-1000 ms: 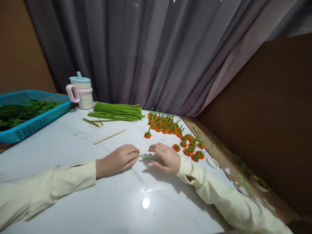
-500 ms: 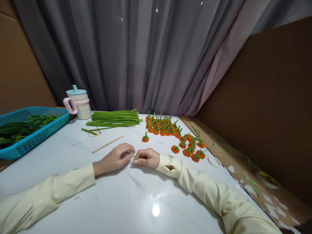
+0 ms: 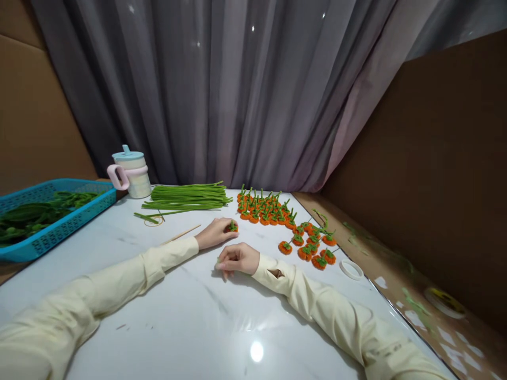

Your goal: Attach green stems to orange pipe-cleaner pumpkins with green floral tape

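Note:
My left hand [image 3: 216, 232] has its fingers closed around a small orange pompom-like piece with a green top and stem [image 3: 233, 227], at table level. Closer to me, my right hand [image 3: 240, 258] is pinched, and a pale greenish bit shows at its fingertips, too small to name. Behind and to the right stand rows of similar orange pieces with upright green stems [image 3: 265, 208]. A looser group of orange pieces with thin wire stems [image 3: 307, 245] lies right of my right hand.
Green fuzzy stems [image 3: 188, 197] lie in a bundle at the back. A wooden stick [image 3: 182, 234] lies beside my left wrist. A blue basket [image 3: 79, 224] with green leaves and a lidded cup [image 3: 137, 174] stand left. A white ring [image 3: 351, 269] lies near the right edge.
My left hand has moved away from my right fingertips, forward and right, and taken hold of the single orange piece. My right hand has stayed nearly in place.

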Demonstrator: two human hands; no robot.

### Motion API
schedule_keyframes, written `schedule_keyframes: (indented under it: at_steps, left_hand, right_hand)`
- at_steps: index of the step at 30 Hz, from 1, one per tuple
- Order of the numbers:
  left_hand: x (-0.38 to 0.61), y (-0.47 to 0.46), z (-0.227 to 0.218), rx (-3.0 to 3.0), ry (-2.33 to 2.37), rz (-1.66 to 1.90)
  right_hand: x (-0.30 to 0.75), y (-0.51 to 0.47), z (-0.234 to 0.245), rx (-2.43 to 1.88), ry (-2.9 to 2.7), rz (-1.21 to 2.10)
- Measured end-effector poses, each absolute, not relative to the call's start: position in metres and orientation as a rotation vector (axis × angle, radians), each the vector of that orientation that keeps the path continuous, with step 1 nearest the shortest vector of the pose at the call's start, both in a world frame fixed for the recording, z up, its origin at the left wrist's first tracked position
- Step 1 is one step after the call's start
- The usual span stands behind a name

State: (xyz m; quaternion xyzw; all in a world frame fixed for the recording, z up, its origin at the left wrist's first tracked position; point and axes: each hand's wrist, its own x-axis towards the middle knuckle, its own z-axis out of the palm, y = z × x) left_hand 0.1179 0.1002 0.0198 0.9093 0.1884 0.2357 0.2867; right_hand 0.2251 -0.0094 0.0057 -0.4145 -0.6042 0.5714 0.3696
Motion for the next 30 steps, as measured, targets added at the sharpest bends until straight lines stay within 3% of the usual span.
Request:
schedule_keyframes:
  at_steps: [5, 10, 30]
  left_hand:
    - [0.066, 0.067, 0.034, 2.213, 0.664, 0.68]
    - [0.028, 0.039, 0.035, 1.726, 0.774, 0.35]
    - [0.024, 0.043, 0.034, 1.371, 0.621, 0.26]
  right_hand:
    - [0.227, -0.009, 0.008, -1.066, -1.499, 1.487]
    - [0.229, -0.01, 0.009, -1.099, -1.461, 1.52]
    - [0.225, -0.015, 0.014, -1.066, -1.536, 1.429]
